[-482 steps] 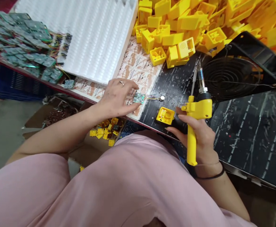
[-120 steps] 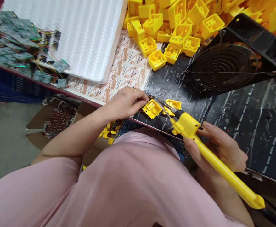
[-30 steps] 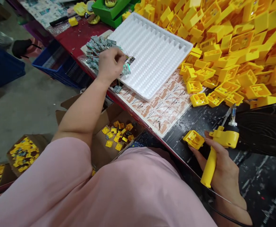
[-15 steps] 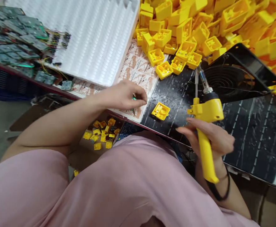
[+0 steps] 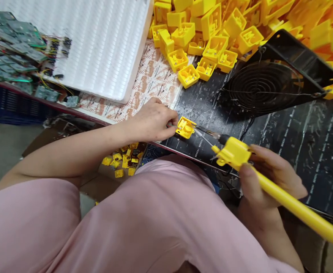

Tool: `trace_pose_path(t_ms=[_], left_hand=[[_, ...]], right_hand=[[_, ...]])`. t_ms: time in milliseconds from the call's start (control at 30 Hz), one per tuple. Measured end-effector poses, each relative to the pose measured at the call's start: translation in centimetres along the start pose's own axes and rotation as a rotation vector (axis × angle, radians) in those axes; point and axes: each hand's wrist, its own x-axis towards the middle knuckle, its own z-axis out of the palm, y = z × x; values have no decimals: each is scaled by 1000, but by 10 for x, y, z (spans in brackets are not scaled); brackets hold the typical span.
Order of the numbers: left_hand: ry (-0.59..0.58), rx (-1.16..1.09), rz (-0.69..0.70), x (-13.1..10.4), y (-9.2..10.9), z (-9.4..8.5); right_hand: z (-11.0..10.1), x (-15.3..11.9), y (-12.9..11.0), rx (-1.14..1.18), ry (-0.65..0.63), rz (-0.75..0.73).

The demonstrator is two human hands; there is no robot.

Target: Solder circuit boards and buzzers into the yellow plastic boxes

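Observation:
My right hand (image 5: 269,178) is wrapped round the yellow handle of a soldering gun (image 5: 236,151) with a thin feed tube beside its metal tip. The gun tilts left, and its tip reaches the right side of a small open yellow plastic case (image 5: 185,127) on the black mat. Posts and a round perforated patch show inside that case. My left hand (image 5: 162,119) is closed at the case's left edge, thumb and fingers against it. Anything tucked inside those fingers is hidden from view.
A heap of yellow cases (image 5: 212,49) covers the back right. A black fan (image 5: 260,87) leans on the black mat (image 5: 283,151). At the left, green circuit boards (image 5: 15,49) with wires lie on and beside a white foam tray (image 5: 98,49). More yellow pieces (image 5: 123,159) lie below the table.
My right hand has swung the soldering gun from upright to leaning left, bringing its tip down to the case. My left hand has closed the gap to the case and now touches its edge.

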Motion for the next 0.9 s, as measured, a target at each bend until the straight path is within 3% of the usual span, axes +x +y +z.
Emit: trace_pose_path(t_ms=[133,233,533,733,900], left_hand=[[-60,20,-6,3,1,-4],[-98,42,-14,7,1,-7],[-218,83,-65,18,7,-15],[-249,110,-79,19,14,-18],[-227,116,-64,20,11,-17]], right_hand=[[-3,5,-11,-40,-202,-256],[-4,12,-15,-63,-276,-334],[-3,18,-22,-84,-344,-339],[-19,21,-26,-179,-488,-128],[-17,21,-24,-182,-385,-239]])
